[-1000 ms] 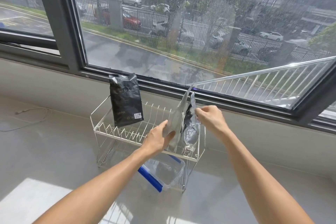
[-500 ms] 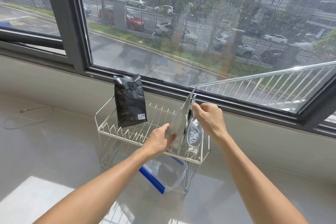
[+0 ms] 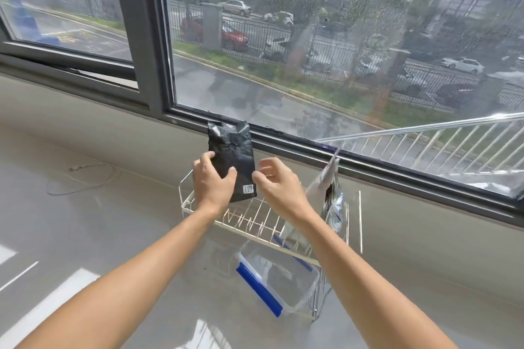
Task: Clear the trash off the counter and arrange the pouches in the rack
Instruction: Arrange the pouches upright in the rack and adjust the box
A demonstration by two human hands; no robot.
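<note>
A white wire rack (image 3: 249, 219) stands on the counter below the window. A black pouch (image 3: 234, 156) stands upright at the rack's left end. My left hand (image 3: 212, 180) grips its left edge, thumb across the front. My right hand (image 3: 279, 185) hovers at the pouch's right edge, fingers apart and curled, the fingertips at or just off the edge. Two silvery pouches (image 3: 330, 193) stand upright together at the rack's right end, free of both hands.
A clear plastic container with a blue strip (image 3: 276, 279) lies under the rack. A thin white cable (image 3: 85, 176) curls on the counter at left. The window frame (image 3: 368, 164) runs close behind the rack.
Both hands have let go of the silvery pouches at the right end and moved left to the black pouch. My left hand now grips it. The camera has moved closer.
</note>
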